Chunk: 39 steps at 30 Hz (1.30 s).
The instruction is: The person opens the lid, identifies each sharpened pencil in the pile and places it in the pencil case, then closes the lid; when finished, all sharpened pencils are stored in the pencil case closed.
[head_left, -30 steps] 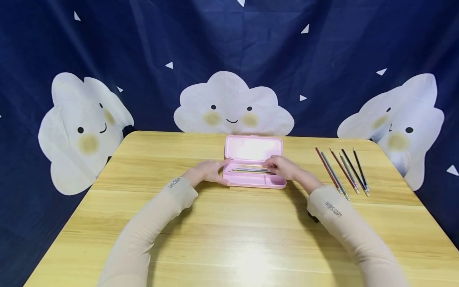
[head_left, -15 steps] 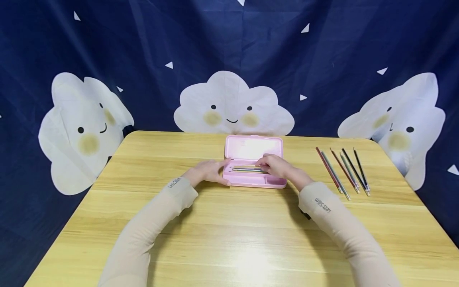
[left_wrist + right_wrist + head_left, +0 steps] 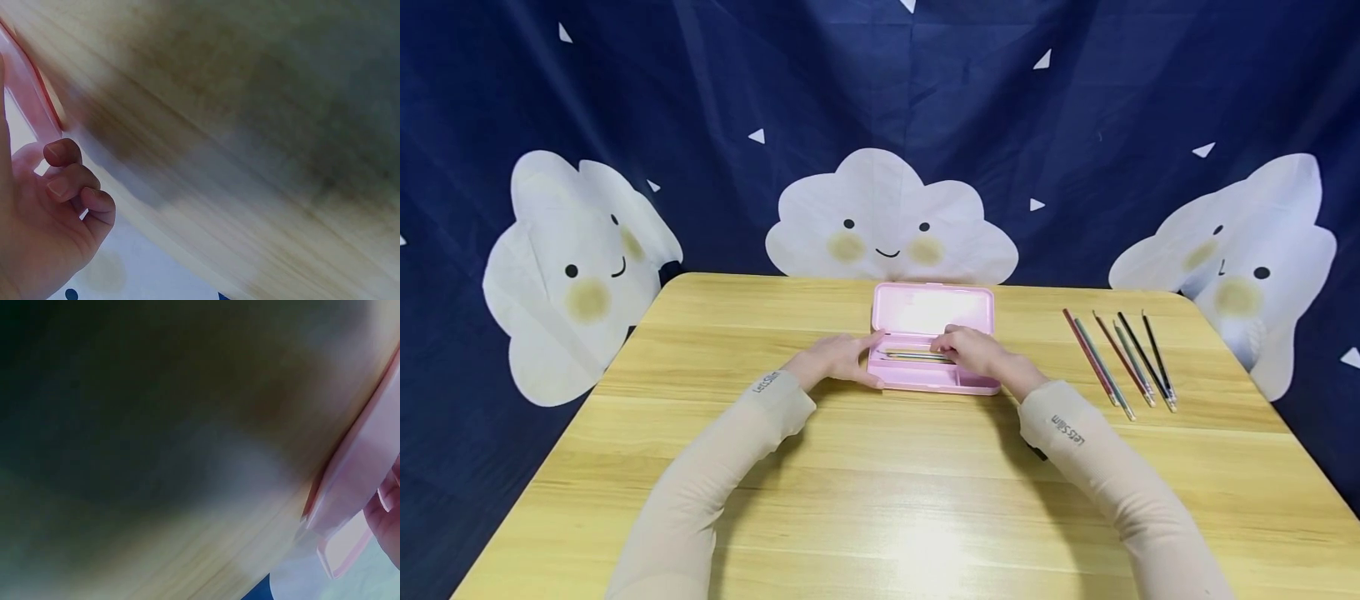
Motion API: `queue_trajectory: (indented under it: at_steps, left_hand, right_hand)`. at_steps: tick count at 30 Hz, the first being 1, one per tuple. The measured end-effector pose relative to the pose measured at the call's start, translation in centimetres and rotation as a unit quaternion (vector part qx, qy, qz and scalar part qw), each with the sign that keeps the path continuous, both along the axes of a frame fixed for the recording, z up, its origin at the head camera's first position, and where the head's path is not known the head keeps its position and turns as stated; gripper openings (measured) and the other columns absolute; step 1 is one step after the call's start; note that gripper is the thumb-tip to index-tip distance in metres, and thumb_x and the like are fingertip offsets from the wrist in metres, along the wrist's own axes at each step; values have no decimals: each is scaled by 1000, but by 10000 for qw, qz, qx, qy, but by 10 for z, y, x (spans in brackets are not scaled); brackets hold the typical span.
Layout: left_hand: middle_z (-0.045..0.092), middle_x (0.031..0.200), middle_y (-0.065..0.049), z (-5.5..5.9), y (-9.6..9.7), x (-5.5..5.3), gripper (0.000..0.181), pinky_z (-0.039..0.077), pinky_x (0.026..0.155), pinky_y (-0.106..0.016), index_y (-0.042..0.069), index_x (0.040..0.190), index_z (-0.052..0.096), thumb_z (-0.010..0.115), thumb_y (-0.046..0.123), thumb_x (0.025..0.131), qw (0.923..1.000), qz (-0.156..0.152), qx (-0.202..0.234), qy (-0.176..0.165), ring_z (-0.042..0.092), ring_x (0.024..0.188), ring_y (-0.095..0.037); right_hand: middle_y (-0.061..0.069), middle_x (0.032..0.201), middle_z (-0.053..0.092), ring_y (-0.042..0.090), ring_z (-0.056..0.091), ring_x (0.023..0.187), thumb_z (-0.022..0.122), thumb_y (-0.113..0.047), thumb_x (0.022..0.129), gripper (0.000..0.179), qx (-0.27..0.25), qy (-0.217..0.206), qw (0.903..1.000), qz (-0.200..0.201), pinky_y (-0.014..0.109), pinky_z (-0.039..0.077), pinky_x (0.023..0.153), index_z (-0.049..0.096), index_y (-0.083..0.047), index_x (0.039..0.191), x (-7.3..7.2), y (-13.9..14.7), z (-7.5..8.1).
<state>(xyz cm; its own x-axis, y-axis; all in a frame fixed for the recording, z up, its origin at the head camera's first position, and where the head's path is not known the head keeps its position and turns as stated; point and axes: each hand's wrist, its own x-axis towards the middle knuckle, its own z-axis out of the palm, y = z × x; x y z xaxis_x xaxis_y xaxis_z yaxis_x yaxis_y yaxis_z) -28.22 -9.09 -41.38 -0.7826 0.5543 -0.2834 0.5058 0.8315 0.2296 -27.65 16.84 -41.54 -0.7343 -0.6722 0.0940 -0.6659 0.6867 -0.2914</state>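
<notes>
Dark blue fabric curtain point(image 3: 715, 100), printed with smiling white clouds, hangs at the far side. Light wood-grain table point(image 3: 820, 483) before it, far corners rounded. Pink rectangular pencil case point(image 3: 925, 389), apparently plastic, lies open at far centre, its hinged lid point(image 3: 932, 310) raised on the far side. Left hand point(image 3: 833, 357): thumb and forefinger spread wide, holding the case's left end. Right hand point(image 3: 976, 350): fingers bent over the right ends of slim multicoloured pencils point(image 3: 913, 357) in the far long compartment; whether they pinch any cannot be confirmed. Loose red, green and black pencils point(image 3: 1122, 358) lie on the table, right of the case. Assessment: case judged light, stiff, liable to slide, best held by its end walls; pencils judged light, smooth, prone to roll, tips fragile, best taken mid-shaft
</notes>
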Motion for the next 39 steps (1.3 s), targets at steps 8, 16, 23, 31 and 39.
queue_trajectory:
  at_steps: [8,16,23,31,39]
  left_hand:
    - [43,137,-16,1,1,0,103,44,79,-35,25,147,14,63,67,68,10000,1,-54,-27,51,111,-26]
    - [43,136,-17,-1,3,-3,103,43,85,-38,27,147,12,62,69,67,9999,-5,-94,-51,50,113,-27]
    - [39,140,-16,-1,2,-3,104,40,91,-39,26,147,12,62,68,67,9999,34,-10,-130,46,119,-28]
    - [40,140,-15,0,0,-2,103,41,91,-40,24,147,14,64,67,68,10000,1,77,-45,46,120,-28]
    - [42,138,-15,-2,0,-1,103,42,89,-39,24,147,15,64,67,67,10000,3,54,-8,48,117,-28]
  right_hand:
    - [4,81,59,17,54,76,55,7,83,26,102,-68,9998,-131,33,47,73,71,-7,98,3,0,4]
    - [10,82,62,20,55,77,61,5,81,20,-528,-321,9980,96,34,46,74,70,-1,97,3,6,5]
    - [11,81,62,19,54,74,61,6,80,19,-916,-603,9939,-68,32,46,71,67,5,99,5,15,8]
    - [13,84,63,21,56,78,60,5,82,20,-980,-802,9919,-107,36,46,73,65,8,101,11,30,11]
    - [10,83,62,15,49,72,60,3,83,22,-1027,-996,9889,-408,29,42,67,64,8,104,20,51,14]
